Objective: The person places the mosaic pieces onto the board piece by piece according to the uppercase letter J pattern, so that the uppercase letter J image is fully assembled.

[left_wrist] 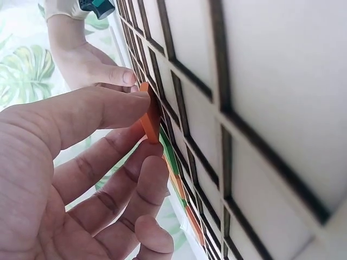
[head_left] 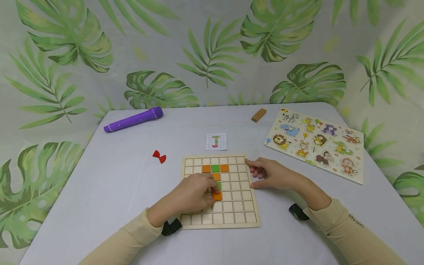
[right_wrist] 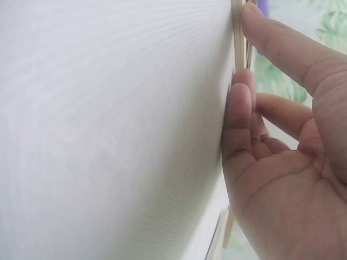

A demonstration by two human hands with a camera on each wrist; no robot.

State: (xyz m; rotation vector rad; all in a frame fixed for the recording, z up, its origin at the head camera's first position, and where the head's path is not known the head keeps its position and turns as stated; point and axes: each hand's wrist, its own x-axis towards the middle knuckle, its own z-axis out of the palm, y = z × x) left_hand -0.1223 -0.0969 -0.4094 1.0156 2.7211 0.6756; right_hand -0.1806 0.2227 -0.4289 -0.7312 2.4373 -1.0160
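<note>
White surface (head_left: 126,184) carries a wooden grid board (head_left: 237,206); left fingers (left_wrist: 97,162) pinch an orange tile (left_wrist: 150,127) there, half-bent right fingers (head_left: 256,162) touch the board's edge; uneven release could seat the tile crooked.

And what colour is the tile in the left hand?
Orange; the tile shows best in the left wrist view.

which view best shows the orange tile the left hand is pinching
The left wrist view: the orange tile appears large there, pinched by the left hand at close range. The head view shows it small and partly hidden by that hand; the right wrist view doesn't show it.
</note>
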